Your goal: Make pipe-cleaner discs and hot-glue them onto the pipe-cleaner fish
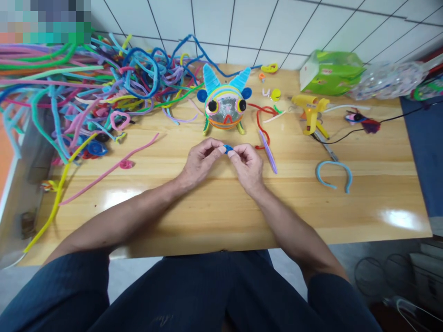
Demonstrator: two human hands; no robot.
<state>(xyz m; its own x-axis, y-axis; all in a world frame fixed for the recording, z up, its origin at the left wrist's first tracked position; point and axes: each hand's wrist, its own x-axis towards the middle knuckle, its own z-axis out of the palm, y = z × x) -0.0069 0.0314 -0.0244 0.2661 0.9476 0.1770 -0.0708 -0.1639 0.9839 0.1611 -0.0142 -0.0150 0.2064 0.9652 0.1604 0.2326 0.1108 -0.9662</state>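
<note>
Between my two hands is a small coil of blue pipe cleaner, held just above the wooden table. My left hand pinches its left side, and the fingertips of my right hand grip its right side. Straight behind them stands a pipe-cleaner creature with light blue horns, dark blue ears, big black eyes and a clear, shiny face. Right of my right hand lie a purple pipe cleaner and a bent red pipe cleaner.
A heap of coloured pipe cleaners spreads over the back left. At the right are a yellow glue gun with a cord, a craft knife, a curved light blue pipe cleaner and a green packet. A tiled wall bounds the back.
</note>
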